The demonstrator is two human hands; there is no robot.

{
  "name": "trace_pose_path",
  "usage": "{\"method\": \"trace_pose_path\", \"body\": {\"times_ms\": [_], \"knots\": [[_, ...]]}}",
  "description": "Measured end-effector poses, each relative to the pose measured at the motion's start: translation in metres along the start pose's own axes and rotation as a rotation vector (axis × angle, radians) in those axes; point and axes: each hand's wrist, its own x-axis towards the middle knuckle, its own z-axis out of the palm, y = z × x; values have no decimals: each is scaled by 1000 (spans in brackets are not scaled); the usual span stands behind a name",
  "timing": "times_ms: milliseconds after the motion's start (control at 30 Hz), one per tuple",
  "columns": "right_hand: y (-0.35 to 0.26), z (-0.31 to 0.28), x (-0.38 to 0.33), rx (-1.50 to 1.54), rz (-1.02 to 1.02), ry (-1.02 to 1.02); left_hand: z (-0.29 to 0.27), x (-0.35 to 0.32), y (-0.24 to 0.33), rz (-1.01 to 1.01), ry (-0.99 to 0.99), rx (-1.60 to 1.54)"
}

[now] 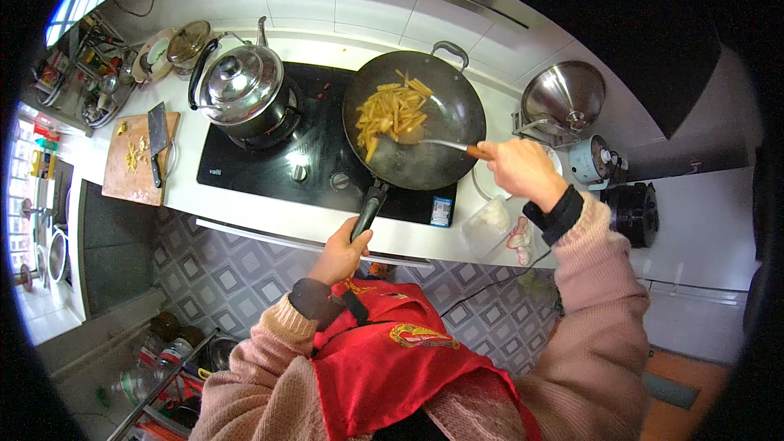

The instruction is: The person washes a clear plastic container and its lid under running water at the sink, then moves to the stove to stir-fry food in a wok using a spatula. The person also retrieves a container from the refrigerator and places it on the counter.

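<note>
A dark wok (449,106) sits on the right side of the black glass gas stove (261,167). Yellow-brown strips of food (392,110), perhaps potato, are heaped in its left half. My left hand (343,251) is closed round the wok's black handle (369,211). My right hand (523,170) grips the wooden handle of a metal spatula (447,145). The spatula's head is in the wok at the lower edge of the strips, partly hidden and blurred.
A steel kettle (241,86) stands on the left burner. Further left, a cleaver (157,135) lies on a wooden cutting board (118,167) with chopped bits. To the right are a plastic container (487,229), a steel bowl (563,96) and a pale blue appliance (586,159).
</note>
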Motion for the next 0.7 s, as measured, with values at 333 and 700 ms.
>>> {"method": "trace_pose_path", "body": {"times_ms": [333,700], "knots": [[6,30,42,264,102,126,2,0,-2,21,38,11],[68,1,17,-439,-53,276,3,0,-2,36,32,-17]]}}
